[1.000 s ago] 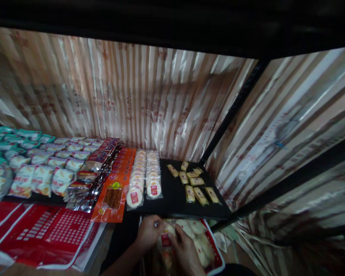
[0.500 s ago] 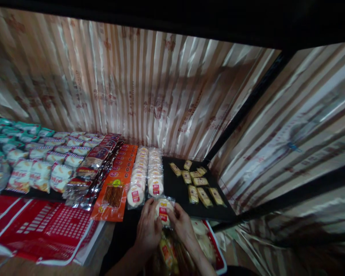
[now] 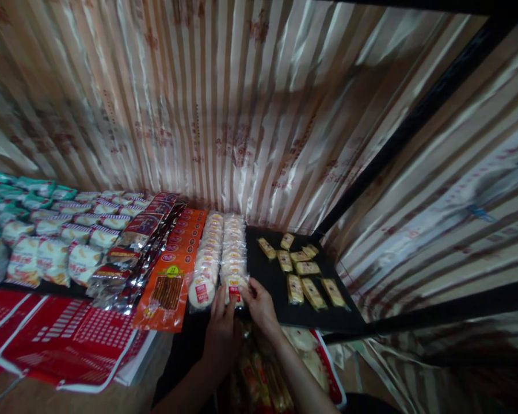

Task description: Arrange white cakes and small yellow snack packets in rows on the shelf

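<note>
Both hands hold a clear packet of round white crackers (image 3: 233, 289) with a red label at the front end of the right-hand cracker row. My left hand (image 3: 223, 322) is closed on its left and lower edge. My right hand (image 3: 261, 305) pinches the right edge between thumb and fingers. To the left runs a second row of the same cracker packets (image 3: 202, 290). Beside that lie orange snack bags (image 3: 168, 287) with brown sticks showing through a window. Small yellow wrapped packs (image 3: 311, 293) lie scattered on the black shelf (image 3: 273, 280) to the right.
Brown silvery packets (image 3: 127, 253) and white striped bags (image 3: 52, 261) fill the shelf's left. Red baskets (image 3: 69, 339) stand below its edge. Another red basket with a white rim (image 3: 331, 368) holds packages under my arms. Black posts (image 3: 397, 132) and striped sheeting (image 3: 242, 115) bound the back.
My hands have carried the cracker packet forward and slightly left, from in front of the shelf onto the front of the right-hand row. The camera view has tilted down slightly.
</note>
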Available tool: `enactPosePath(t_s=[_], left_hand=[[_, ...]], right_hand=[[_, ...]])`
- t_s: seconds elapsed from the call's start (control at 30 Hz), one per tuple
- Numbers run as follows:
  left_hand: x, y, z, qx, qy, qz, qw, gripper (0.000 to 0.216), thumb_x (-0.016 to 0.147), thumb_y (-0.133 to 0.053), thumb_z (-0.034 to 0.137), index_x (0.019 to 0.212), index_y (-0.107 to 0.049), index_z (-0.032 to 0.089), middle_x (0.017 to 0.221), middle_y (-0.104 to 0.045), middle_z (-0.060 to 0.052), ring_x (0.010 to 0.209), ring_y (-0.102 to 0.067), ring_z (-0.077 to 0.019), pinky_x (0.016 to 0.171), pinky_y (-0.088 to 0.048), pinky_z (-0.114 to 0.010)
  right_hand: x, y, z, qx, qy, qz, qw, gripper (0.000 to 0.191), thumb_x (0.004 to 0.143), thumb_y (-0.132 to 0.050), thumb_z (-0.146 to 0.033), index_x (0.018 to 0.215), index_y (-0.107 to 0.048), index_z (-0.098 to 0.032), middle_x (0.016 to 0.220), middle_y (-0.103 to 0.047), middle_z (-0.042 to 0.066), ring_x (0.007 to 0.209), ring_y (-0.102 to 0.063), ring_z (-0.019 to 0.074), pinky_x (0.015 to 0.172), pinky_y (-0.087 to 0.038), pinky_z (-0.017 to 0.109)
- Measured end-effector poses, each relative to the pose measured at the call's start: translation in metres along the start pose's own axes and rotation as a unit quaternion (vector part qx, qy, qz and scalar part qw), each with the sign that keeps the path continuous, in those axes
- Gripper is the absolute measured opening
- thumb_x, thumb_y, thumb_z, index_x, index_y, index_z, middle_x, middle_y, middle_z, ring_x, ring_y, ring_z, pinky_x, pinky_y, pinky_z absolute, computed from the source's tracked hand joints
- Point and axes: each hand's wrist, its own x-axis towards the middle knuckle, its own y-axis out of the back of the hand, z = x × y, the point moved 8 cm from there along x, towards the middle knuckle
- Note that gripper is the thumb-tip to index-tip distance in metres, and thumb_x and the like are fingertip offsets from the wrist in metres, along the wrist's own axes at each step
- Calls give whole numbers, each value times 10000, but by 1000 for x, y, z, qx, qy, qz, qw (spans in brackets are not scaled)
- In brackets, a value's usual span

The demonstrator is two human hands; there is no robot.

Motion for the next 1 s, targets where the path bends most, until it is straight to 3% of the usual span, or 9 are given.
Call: enactPosePath(t_s=[0.2,0.4,0.63,0.7,0.8,0.9,1.0], left_hand=[[-3,-23,-2,30,-22,-62,997,560,761,-387,67,1321,-364,48,1440,-291,-201,1374,-162,-299,1061,-322,-505],[-5,-31,-2,61,-25,-78,995,555,781,-381,77,1334,-345,41,1461,-247,-193,1385,-89,-310,1076,-293,-506],[-7,-18,8,36,-37,-55,997,503,835,-361,103,1336,-335,67,1484,-167,-188,1387,-63,-308,1072,-279,-521],[-19,-17,12,11,-61,-56,997,443,856,-353,124,1295,-403,106,1455,-258,-165,1371,-158,-288,1062,-306,-498],[-46,-31,17,-45,-96,-113,988,370,862,-361,174,1197,-519,165,1283,-495,-128,1233,-411,-236,1011,-394,-425],[-68,-54,-1,-42,-11,-176,983,389,830,-353,138,1166,-549,158,1182,-572,-121,1123,-508,-211,967,-442,-388],[-76,-73,-24,14,63,-203,977,452,782,-378,94,1215,-508,102,1267,-521,-145,1225,-433,-260,1025,-371,-464]], right_hand=[[3,10,-1,-188,45,55,980,350,773,-547,-386,1048,-656,-198,964,-623,80,926,-547,220,863,-436,349],[0,6,14,-153,23,64,986,499,789,-530,-382,1245,-508,-182,960,-582,70,806,-568,179,798,-475,323],[-46,26,11,-98,49,124,986,338,879,-388,-354,1095,-548,-149,1011,-607,110,935,-571,192,845,-463,347],[-70,31,22,-89,26,125,988,304,881,-388,-353,1054,-550,-164,1017,-622,110,950,-579,194,843,-467,350],[-103,28,49,-100,-22,101,990,274,875,-392,-355,994,-567,-182,979,-647,102,912,-598,194,817,-480,343],[-119,14,75,-134,-39,54,989,266,845,-400,-318,980,-586,-186,952,-658,95,882,-610,203,803,-488,356],[-117,1,90,-167,-41,19,985,321,818,-369,-231,1033,-596,-160,1021,-646,122,971,-596,218,876,-465,377]])
